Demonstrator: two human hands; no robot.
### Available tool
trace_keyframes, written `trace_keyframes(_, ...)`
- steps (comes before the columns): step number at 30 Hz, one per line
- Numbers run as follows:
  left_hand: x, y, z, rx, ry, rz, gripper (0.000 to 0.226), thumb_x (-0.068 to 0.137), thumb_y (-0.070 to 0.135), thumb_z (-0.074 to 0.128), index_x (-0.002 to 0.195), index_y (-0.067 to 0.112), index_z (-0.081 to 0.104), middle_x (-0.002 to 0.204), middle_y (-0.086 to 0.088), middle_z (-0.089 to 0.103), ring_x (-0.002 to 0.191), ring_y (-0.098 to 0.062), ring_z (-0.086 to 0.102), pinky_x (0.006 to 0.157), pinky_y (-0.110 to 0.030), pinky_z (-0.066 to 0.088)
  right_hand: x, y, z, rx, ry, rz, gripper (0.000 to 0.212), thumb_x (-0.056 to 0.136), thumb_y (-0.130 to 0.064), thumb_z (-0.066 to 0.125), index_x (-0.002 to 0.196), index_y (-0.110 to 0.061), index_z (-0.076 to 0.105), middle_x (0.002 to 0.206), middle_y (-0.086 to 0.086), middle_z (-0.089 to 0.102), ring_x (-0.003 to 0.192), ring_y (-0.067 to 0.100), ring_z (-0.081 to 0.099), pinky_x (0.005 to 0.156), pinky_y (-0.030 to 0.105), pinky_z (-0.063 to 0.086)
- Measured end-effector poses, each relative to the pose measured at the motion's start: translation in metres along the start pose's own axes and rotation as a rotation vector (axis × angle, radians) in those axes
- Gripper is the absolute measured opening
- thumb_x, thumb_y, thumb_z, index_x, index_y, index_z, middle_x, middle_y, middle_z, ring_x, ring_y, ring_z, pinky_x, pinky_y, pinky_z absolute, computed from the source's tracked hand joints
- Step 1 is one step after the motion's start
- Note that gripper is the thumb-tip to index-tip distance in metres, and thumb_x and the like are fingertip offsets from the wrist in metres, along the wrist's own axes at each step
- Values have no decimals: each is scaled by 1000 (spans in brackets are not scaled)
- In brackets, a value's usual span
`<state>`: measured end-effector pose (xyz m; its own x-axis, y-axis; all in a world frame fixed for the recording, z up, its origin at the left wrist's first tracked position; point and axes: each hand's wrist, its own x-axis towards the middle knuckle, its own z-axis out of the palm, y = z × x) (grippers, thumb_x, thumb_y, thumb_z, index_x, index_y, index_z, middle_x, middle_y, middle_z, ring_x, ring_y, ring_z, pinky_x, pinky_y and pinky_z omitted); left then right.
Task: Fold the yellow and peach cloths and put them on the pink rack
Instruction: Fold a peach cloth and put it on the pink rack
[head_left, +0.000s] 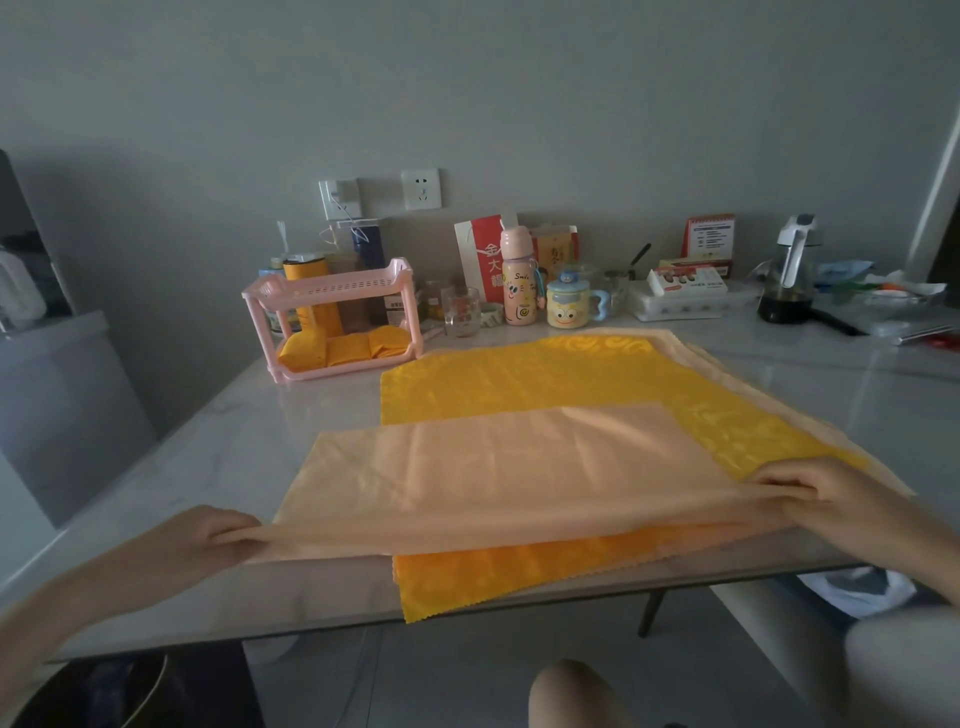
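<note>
A peach cloth (498, 467) lies folded across the near part of the table, stretched between my hands. My left hand (208, 535) pinches its near left end, and my right hand (810, 493) pinches its near right end. Under it a yellow patterned cloth (519, 374) is spread flat, with one corner hanging over the table's front edge. Another peach cloth (675, 343) shows beneath the yellow one at the far right. The pink rack (332, 291) stands at the back left, with folded yellow cloths (343, 351) on its lower shelf.
Along the wall stand bottles, a glass, a pink drinking bottle (519, 280), a cartoon mug (566, 306), boxes and a dark jug (789, 275). The marble table (218, 441) has bare surface at the left. A chair stands left of it.
</note>
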<state>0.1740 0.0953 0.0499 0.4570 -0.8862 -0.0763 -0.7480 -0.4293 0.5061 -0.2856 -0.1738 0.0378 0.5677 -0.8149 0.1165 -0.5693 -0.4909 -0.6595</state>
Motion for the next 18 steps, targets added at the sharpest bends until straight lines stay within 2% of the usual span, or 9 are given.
trace_keyframes(1, 1, -1, -1, -66, 51, -1, 19, 88, 18, 60, 71, 17, 66, 71, -3, 66, 72, -20, 59, 62, -14, 37, 0, 0, -2, 48, 33, 6, 37, 85, -6, 62, 73, -40, 70, 75, -33, 66, 89, 6, 63, 74, 2, 42)
trace_keyframes(2, 5, -3, -1, -122, 112, -4, 22, 86, 8, 61, 65, 14, 65, 60, -1, 64, 63, -17, 58, 57, -12, 39, 0, -6, -2, 101, 68, 13, 10, 82, -27, 69, 74, -33, 69, 72, -23, 69, 86, 13, 64, 70, 6, 43)
trace_keyframes(3, 9, -4, 1, -177, 172, -22, 24, 84, 3, 62, 62, 12, 63, 51, 1, 61, 54, -14, 57, 51, -9, 41, 3, -7, -1, 126, 86, 1, 20, 74, -48, 70, 76, -29, 70, 74, -11, 71, 82, 17, 64, 69, 12, 45)
trace_keyframes(4, 15, -5, 4, -224, 220, -46, 24, 84, 3, 63, 61, 9, 60, 48, 3, 58, 46, -11, 56, 47, -9, 41, 5, -8, 1, 134, 107, 18, 33, 69, -59, 67, 79, -28, 70, 79, -3, 72, 81, 19, 64, 71, 23, 47)
trace_keyframes(6, 27, -7, 11, -329, 264, -80, 28, 85, 18, 65, 61, 6, 57, 48, -1, 53, 40, -11, 53, 43, -15, 43, 13, -12, 11, 175, 192, 61, 37, 69, -56, 62, 84, -22, 68, 85, 9, 70, 80, 25, 63, 69, 36, 46)
trace_keyframes(8, 40, -11, 20, -339, 307, -109, 34, 86, 22, 63, 58, 6, 52, 48, -2, 46, 43, -17, 46, 44, -23, 41, 24, -14, 22, 158, 266, 96, 34, 79, -42, 62, 84, -9, 67, 80, 18, 66, 72, 29, 58, 63, 34, 37)
trace_keyframes(10, 52, -11, 30, -225, 359, -138, 38, 92, 16, 55, 55, 9, 48, 50, -3, 42, 49, -18, 39, 50, -29, 32, 34, -11, 30, 92, 305, 137, 31, 87, -24, 63, 76, 5, 61, 63, 17, 55, 59, 24, 47, 55, 31, 26)
trace_keyframes(13, 61, -8, 37, -56, 406, -200, 40, 92, 24, 54, 54, 10, 51, 54, -4, 48, 53, -19, 43, 52, -30, 28, 46, -6, 39, 18, 341, 203, 38, 89, -19, 60, 58, -2, 46, 53, 8, 40, 51, 21, 36, 52, 31, 19)
trace_keyframes(18, 54, 2, 45, 69, 470, -256, 35, 91, 35, 52, 62, 17, 57, 67, -4, 59, 66, -23, 54, 60, -31, 38, 51, -5, 46, -151, 419, 209, 39, 89, -17, 59, 54, -7, 42, 50, 6, 41, 49, 20, 40, 49, 30, 23)
